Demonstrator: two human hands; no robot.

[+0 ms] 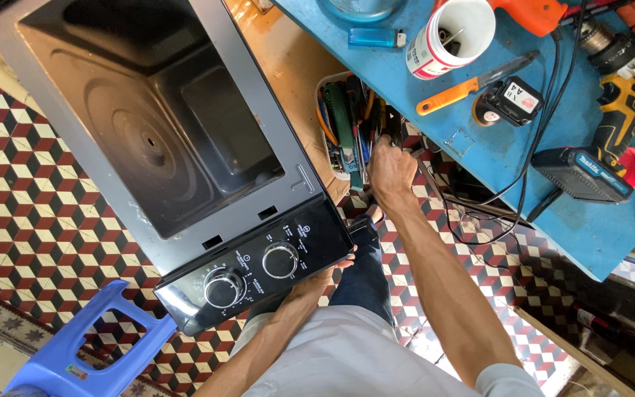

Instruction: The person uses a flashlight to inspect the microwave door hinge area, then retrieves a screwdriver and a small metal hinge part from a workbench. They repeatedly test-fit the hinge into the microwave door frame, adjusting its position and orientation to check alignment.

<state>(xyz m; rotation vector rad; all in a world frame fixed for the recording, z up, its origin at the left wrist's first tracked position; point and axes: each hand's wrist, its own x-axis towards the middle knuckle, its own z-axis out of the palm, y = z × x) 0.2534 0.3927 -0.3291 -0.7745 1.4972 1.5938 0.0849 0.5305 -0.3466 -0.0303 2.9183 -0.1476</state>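
Microwave (163, 125) left of tool basket (347, 125); workbench (494, 147) right.

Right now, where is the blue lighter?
In the head view, the blue lighter lies at the top centre on the blue workbench, just left of the white cup and above the orange-handled knife.

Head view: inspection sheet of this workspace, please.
Surface: blue bench, worn paint.
Job's things: doorless microwave tipped on its back; white tool tray, full.
Clutter: lighter, cup, orange-handled knife, cordless drill, battery pack.
Hands: left hand supports control panel; right hand reaches into the tray, grasp unclear.
Cables: black leads hang off the bench.
Surroundings: patterned tile floor, blue stool.
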